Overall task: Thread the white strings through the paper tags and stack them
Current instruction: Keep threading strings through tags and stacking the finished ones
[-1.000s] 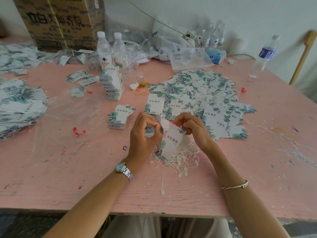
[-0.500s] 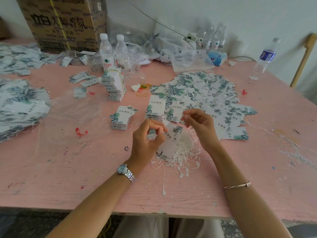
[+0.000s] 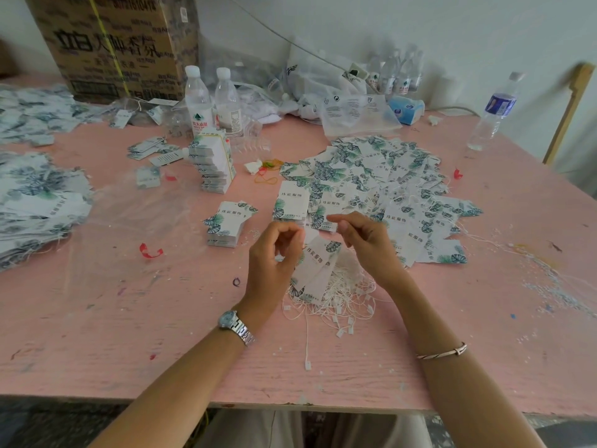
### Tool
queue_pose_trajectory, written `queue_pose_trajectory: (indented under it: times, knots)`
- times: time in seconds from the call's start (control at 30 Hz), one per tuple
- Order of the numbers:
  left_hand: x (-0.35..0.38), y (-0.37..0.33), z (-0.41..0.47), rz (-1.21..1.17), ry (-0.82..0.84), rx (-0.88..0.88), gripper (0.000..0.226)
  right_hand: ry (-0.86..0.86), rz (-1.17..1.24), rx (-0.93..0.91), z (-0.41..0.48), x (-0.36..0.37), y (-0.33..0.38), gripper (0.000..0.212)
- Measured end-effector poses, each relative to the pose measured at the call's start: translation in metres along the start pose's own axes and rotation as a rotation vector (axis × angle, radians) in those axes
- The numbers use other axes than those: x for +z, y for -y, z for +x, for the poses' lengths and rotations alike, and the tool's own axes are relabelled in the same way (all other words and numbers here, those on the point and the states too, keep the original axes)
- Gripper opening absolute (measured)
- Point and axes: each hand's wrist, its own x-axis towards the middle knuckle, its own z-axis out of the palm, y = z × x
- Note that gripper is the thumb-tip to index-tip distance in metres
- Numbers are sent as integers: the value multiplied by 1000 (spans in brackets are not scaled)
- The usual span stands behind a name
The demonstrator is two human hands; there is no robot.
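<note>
- The left hand (image 3: 274, 253) is raised just above the worktop (image 3: 129, 318); its fingers are curled and a few paper tags (image 3: 318, 263) are pinched by their upper end between thumb and fingertips
- The held tags are fanned slightly and tilted, with their lower ends over the heap of white strings (image 3: 342, 295); leaf prints and dark characters are seen on their faces
- The right hand (image 3: 365, 240) is held just beside the left, a little farther from the person; its fingers are curled and thumb and forefinger are drawn together; whether a string is caught between them cannot be told
- The strings are heaped loosely on the pink worktop between the two wrists; one strand (image 3: 307, 344) is trailed toward the near edge
- A wide spread of loose tags (image 3: 387, 182) is laid beyond the right hand; a neat stack (image 3: 290, 205) is set at its left edge
- A lower stack (image 3: 226, 224) is placed near the left hand, and a tall stack (image 3: 213, 163) stands farther back
- Two water bottles (image 3: 197, 98) and a cardboard box (image 3: 113, 43) are stood at the far side; another heap of tags (image 3: 35, 202) is piled at the far left
</note>
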Motion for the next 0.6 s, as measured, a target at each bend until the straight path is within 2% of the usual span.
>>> queue_pose_trajectory:
  times: [0.13, 0.27, 0.6]
  knots:
    - [2, 1, -1, -22, 90, -94, 18, 36, 120, -39, -2, 2, 6, 31]
    - [2, 0, -1, -33, 158, -69, 22, 30, 235, -9, -2, 3, 7, 30]
    - [2, 1, 0, -4, 83, 23, 9, -39, 372, -1, -2, 4, 6, 19]
